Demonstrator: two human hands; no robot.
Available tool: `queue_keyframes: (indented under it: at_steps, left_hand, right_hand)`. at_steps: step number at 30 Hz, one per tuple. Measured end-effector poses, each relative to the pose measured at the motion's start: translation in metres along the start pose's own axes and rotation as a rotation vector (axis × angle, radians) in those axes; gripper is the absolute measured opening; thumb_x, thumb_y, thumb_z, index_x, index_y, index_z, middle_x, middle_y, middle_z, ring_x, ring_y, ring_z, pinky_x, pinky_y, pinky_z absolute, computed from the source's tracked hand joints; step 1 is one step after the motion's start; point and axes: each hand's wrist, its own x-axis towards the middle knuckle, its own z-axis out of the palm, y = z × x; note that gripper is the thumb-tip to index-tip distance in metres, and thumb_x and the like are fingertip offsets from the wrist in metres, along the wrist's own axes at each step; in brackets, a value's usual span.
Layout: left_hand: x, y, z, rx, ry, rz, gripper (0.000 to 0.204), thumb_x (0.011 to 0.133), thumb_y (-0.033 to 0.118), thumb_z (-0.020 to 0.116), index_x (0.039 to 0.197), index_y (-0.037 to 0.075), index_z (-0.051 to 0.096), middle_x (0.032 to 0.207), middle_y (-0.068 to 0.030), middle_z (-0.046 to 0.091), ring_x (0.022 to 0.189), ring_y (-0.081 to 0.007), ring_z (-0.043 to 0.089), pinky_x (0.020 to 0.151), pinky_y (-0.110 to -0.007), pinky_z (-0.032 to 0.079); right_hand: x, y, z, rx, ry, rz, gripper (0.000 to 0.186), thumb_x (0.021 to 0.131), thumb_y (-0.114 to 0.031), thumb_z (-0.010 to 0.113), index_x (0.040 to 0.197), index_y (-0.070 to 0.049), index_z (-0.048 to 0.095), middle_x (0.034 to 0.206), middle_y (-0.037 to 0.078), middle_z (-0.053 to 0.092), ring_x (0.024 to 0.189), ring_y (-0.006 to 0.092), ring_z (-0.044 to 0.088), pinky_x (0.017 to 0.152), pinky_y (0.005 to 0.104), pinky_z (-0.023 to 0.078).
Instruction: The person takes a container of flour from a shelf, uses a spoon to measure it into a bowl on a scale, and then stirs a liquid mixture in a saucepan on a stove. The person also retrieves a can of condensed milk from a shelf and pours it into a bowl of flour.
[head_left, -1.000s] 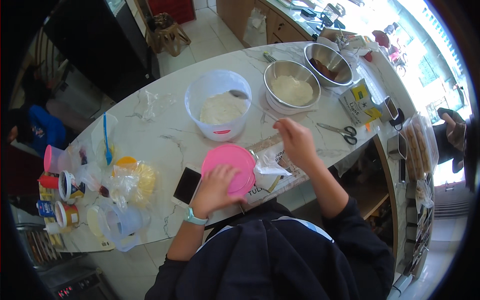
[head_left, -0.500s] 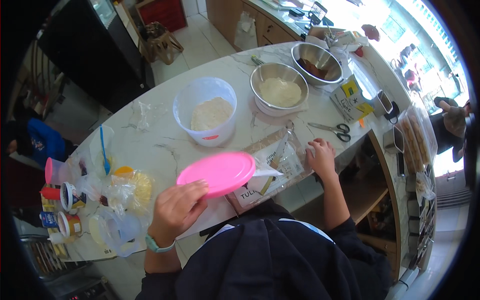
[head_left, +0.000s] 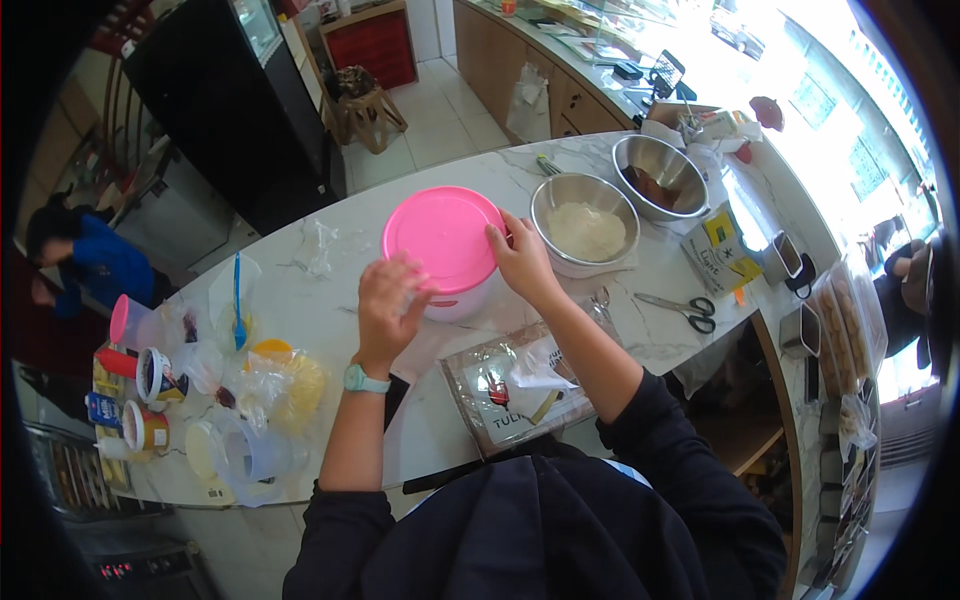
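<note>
A round pink lid [head_left: 440, 238] sits on top of the translucent plastic tub [head_left: 462, 303], covering the flour in it. My right hand [head_left: 522, 258] grips the lid's right edge, thumb on top. At the lid's lower left is my left hand [head_left: 390, 305], its fingers apart and slightly blurred, holding nothing; whether it touches the rim I cannot tell. Close by on the right, a steel bowl [head_left: 588, 230] holds pale powder. A flat plastic packet [head_left: 500, 415] lies under my right forearm, with a torn white piece on it.
Black-handled scissors [head_left: 690, 312] and a yellow-grey carton [head_left: 722, 248] lie to the right. Another steel bowl [head_left: 665, 180] with brown powder stands behind. At left are a blue spatula [head_left: 239, 305], a bag of yellow food [head_left: 290, 390] and several tubs. A person in blue [head_left: 110, 265] is far left.
The pink lid has gone from my left hand, held in the air, onto the tub. My right hand has moved from the counter edge to the lid.
</note>
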Motion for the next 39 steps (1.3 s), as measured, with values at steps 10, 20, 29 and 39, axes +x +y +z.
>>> queue_keyframes:
  at_steps: [10,20,29,39]
  left_hand:
    - [0.025,-0.048,0.031,-0.663,0.172,-1.001,0.038,0.093,0.028,0.050,0.112,-0.004,0.058,0.103,-0.0121,0.063,0.094,-0.0171,0.058,0.083,-0.027,0.045]
    - [0.077,-0.099,0.044,-0.912,-0.162,-1.117,0.028,0.087,0.024,0.061,0.088,-0.004,0.063,0.075,-0.0065,0.064,0.063,-0.0093,0.057,0.058,-0.023,0.047]
    - [0.098,-0.125,0.061,-0.661,-0.333,-0.938,0.032,0.081,0.023,0.068,0.067,-0.005,0.061,0.062,-0.0009,0.058,0.057,-0.0063,0.049,0.049,-0.023,0.038]
    - [0.043,-0.057,0.056,-1.570,-0.361,-0.834,0.062,0.093,0.041,0.047,0.133,-0.004,0.034,0.134,-0.0155,0.042,0.123,-0.0254,0.042,0.105,-0.039,0.031]
  right_hand:
    - [0.025,0.000,0.015,-0.287,0.118,-0.179,0.033,0.093,-0.023,0.042,0.111,0.003,0.052,0.108,0.026,0.048,0.094,0.0420,0.053,0.083,0.0439,0.044]
    - [0.038,-0.005,0.018,-0.342,0.027,-0.100,0.017,0.086,-0.012,0.043,0.095,0.001,0.051,0.102,0.020,0.053,0.093,0.0396,0.054,0.080,0.0452,0.044]
    - [0.040,0.001,0.021,-0.113,0.052,0.072,0.021,0.086,-0.015,0.043,0.097,0.002,0.044,0.095,0.028,0.057,0.092,0.0429,0.054,0.078,0.0483,0.042]
    - [0.041,0.042,0.015,-0.298,0.266,-0.102,0.020,0.078,-0.008,0.050,0.093,0.004,0.053,0.100,0.023,0.053,0.090,0.0407,0.057,0.075,0.0440,0.049]
